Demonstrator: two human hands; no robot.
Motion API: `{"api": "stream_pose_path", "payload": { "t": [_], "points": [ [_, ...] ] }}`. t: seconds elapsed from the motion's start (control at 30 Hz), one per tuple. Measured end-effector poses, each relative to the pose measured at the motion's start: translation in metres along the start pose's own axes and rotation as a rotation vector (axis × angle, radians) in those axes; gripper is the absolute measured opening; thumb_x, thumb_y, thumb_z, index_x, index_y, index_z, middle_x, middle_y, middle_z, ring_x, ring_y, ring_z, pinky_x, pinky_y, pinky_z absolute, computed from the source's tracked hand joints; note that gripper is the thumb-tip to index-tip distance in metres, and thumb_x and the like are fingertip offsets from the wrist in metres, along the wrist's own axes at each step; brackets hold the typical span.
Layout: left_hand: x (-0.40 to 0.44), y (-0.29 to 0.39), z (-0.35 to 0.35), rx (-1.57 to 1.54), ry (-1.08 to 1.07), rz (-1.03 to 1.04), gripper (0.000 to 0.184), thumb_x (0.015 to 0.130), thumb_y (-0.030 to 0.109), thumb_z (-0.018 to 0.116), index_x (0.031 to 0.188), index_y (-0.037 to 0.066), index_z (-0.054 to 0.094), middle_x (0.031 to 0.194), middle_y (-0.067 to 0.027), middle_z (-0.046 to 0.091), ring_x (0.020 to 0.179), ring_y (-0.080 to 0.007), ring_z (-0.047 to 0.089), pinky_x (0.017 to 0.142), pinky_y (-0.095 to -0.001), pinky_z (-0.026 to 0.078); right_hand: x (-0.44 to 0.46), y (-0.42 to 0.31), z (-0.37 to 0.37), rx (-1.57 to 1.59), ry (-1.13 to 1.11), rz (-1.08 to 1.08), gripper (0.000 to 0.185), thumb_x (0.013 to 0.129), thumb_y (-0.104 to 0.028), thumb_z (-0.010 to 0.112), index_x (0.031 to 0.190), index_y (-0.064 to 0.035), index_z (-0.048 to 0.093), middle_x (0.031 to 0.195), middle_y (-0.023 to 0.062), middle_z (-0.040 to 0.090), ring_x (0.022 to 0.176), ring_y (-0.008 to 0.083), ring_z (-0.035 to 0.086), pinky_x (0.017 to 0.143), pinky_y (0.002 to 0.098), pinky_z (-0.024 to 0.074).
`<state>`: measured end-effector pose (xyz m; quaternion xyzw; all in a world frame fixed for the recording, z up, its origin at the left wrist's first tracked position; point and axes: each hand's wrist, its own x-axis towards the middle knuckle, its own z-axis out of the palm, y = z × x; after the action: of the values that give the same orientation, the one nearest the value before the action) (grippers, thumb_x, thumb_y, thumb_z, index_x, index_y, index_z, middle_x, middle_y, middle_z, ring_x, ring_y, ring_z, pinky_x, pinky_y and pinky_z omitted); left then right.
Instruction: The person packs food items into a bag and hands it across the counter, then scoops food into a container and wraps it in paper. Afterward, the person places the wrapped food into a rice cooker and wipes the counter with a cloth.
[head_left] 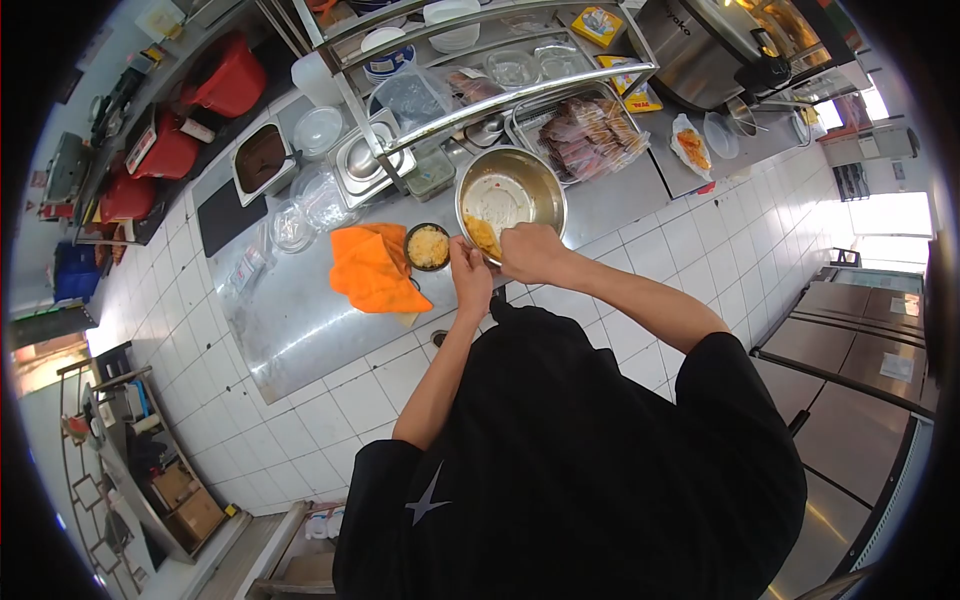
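Observation:
A round metal bowl (535, 180) stands at the front edge of the steel counter, with a yellow mass (482, 236) against its lower left inner wall. My right hand (530, 252) is closed over the bowl's near rim; what it grips, if anything, is hidden. At the rim's lower left is my left hand (469, 272), its fingers pressed together at the bowl's side. Just left of that hand sits a small dark bowl (411, 257) with pale yellow shreds (429, 246) in it. An orange cloth (372, 268) lies crumpled to the left of the small bowl.
Behind the metal bowl, a tray (517, 124) holds bagged portions (590, 135). A metal rack (480, 113) rises over the counter (290, 330). Further left are plastic lids (291, 226) and a container of dark sauce (262, 160). A large cooker (690, 50) stands back right.

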<state>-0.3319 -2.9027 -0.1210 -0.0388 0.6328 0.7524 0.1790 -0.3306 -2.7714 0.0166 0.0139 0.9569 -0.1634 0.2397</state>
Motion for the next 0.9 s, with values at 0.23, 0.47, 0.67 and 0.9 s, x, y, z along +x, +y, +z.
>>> {"api": "stream_pose_path", "payload": {
  "t": [0.23, 0.47, 0.67, 0.9],
  "points": [
    [0.002, -0.009, 0.001, 0.029, -0.044, 0.095, 0.016, 0.098, -0.007, 0.038, 0.107, 0.005, 0.043, 0.094, -0.0046, 0.047, 0.081, -0.0117, 0.048, 0.071, -0.027, 0.05, 0.028, -0.015, -0.026, 0.02, -0.021, -0.165, 0.03, 0.074, -0.022, 0.063, 0.077, 0.0071, 0.07, 0.08, 0.0308, 0.068, 0.079, 0.0439, 0.069, 0.073, 0.0481, 0.056],
    [0.012, 0.018, -0.005, -0.029, -0.101, -0.019, 0.016, 0.1, -0.005, 0.036, 0.109, 0.007, 0.043, 0.095, -0.0057, 0.049, 0.08, -0.0134, 0.058, 0.064, -0.0318, 0.063, 0.064, 0.031, -0.03, 0.098, -0.011, -0.252, 0.033, 0.08, -0.026, 0.064, 0.073, 0.0058, 0.07, 0.065, 0.0277, 0.062, 0.064, 0.043, 0.064, 0.065, 0.0486, 0.0505],
    [0.015, 0.004, -0.023, -0.149, -0.125, -0.179, 0.012, 0.103, 0.001, 0.037, 0.112, 0.007, 0.044, 0.1, -0.0079, 0.055, 0.083, -0.0159, 0.064, 0.063, -0.0315, 0.062, 0.082, 0.11, -0.001, 0.214, -0.1, -0.353, 0.033, 0.093, -0.031, 0.062, 0.091, -0.0024, 0.078, 0.079, 0.0181, 0.073, 0.073, 0.0252, 0.069, 0.07, 0.038, 0.0522],
    [0.013, -0.037, -0.05, -0.022, -0.132, -0.142, 0.022, 0.1, 0.004, 0.045, 0.123, 0.003, 0.045, 0.109, -0.0122, 0.062, 0.086, -0.0216, 0.066, 0.07, -0.0349, 0.06, 0.063, 0.139, 0.041, 0.554, -0.016, -0.123, 0.031, 0.099, -0.027, 0.061, 0.096, -0.0003, 0.076, 0.062, -0.0034, 0.053, 0.06, 0.006, 0.044, 0.054, 0.0285, 0.0377]
  ]
}}
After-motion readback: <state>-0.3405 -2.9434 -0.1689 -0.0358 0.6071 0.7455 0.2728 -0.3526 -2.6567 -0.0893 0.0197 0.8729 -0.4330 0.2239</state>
